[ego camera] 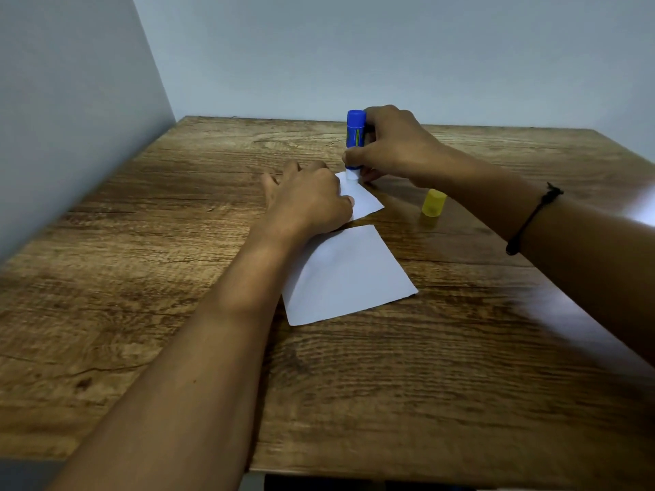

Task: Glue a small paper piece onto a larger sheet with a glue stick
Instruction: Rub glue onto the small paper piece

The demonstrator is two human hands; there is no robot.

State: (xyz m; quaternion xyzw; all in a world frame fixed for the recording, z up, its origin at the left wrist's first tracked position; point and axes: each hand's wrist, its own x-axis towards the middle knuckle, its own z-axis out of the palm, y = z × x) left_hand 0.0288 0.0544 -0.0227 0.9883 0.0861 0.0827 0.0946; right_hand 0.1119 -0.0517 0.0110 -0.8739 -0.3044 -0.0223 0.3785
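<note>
Small paper piece (365, 199): white, lying flat on the table's far half, just beyond the larger sheet with a narrow strip of bare wood between the two; its left part is hidden under the left hand.
Glue stick (355, 138): blue tube, upright with a slight tilt, its pale tip pressed down on the far corner of the small piece.
Right hand (390, 143): wrapped around the glue stick from the right — fingers closed on the lower barrel, the top of the tube standing clear above them.
Left hand (307, 200): palm down, fingers spread and flat, pinning the small piece to the table; it grasps nothing, only presses.
Larger sheet (345, 278): white, flat, turned at an angle to the table edge, nearer the person than the small piece; its left edge runs under the left forearm.
Yellow cap (433, 203): translucent, standing on the wood to the right of the small piece, apart from both papers, close under the right forearm.
Wristband (531, 219): thin dark cord around the right wrist.
Table (141, 313): wood-grain top — set into a corner of pale grey walls (354, 47).
</note>
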